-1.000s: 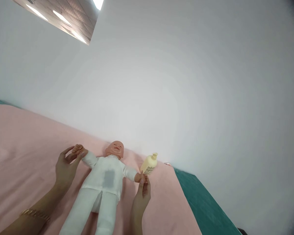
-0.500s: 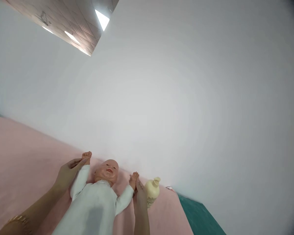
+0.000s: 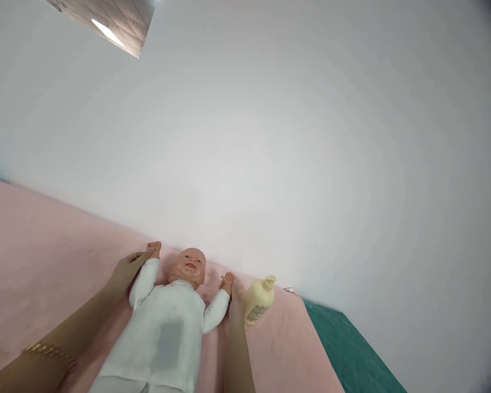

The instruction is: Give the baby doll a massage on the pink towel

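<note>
A baby doll (image 3: 180, 327) in a white long-sleeved top lies on its back on a pink cloth (image 3: 45, 245), both its arms raised beside its head. My left hand (image 3: 126, 271) pinches the doll's hand (image 3: 154, 248) at the left, thumb against its palm or wrist. At the other side, my right hand (image 3: 236, 308) is closed around the outer side of the doll's other hand (image 3: 227, 281); its fingers are partly hidden. Just right of my right hand stands a pale yellow pump bottle (image 3: 259, 300) with a printed label.
A white wall (image 3: 270, 164) rises directly behind the pink cloth. Green surface (image 3: 347, 344) shows past the cloth's right edge. A small printed item (image 3: 289, 290) lies by the wall. An opening or mirror-like panel (image 3: 118, 24) is at the upper left.
The view has tilted down slightly, so more of the doll's lower body and the bottle show. Both hands keep their hold on the doll's hands, whose arms stay raised.
</note>
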`<state>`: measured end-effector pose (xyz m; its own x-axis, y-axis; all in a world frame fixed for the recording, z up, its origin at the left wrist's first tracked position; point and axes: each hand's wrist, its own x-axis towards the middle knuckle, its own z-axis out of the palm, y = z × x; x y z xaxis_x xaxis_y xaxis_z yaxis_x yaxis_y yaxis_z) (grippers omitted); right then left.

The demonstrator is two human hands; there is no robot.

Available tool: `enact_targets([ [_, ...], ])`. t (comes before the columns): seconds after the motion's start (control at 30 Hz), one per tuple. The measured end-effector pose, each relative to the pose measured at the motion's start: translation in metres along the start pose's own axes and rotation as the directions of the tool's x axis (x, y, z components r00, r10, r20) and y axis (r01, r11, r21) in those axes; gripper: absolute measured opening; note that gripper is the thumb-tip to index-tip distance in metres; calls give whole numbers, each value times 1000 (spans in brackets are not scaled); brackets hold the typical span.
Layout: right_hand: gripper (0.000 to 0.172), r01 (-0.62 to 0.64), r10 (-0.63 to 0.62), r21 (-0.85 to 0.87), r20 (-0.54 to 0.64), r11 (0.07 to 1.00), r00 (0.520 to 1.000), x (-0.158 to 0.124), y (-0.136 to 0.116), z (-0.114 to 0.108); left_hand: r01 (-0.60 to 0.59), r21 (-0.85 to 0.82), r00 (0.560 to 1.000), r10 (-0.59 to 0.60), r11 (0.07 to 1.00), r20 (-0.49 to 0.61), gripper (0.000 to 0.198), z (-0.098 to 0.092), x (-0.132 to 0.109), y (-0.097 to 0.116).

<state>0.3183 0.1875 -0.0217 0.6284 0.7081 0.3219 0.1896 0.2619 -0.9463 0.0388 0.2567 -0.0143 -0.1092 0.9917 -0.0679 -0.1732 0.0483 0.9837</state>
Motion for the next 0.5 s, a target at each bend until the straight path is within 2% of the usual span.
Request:
enact_targets([
  [0.1,38,0,-1,38,25,999,1000,1,-2,-6,-47,-20,996,45,999,-73,61,0,-12,5],
  [0.27,67,52,-54,90,17,995,998,-14,-13,-18,-140,-15,967,134,990,-218,52,-5,-37,13],
  [0.4,70,91,-88,96,-37,991,995,-40,-26,-22,-168,11,930,163,986,-329,64,-16,-59,14],
  [0.5,66,76,-70,67,-82,995,994,-65,-40,-27,-168,33,913,168,985,-373,74,-27,-75,11],
])
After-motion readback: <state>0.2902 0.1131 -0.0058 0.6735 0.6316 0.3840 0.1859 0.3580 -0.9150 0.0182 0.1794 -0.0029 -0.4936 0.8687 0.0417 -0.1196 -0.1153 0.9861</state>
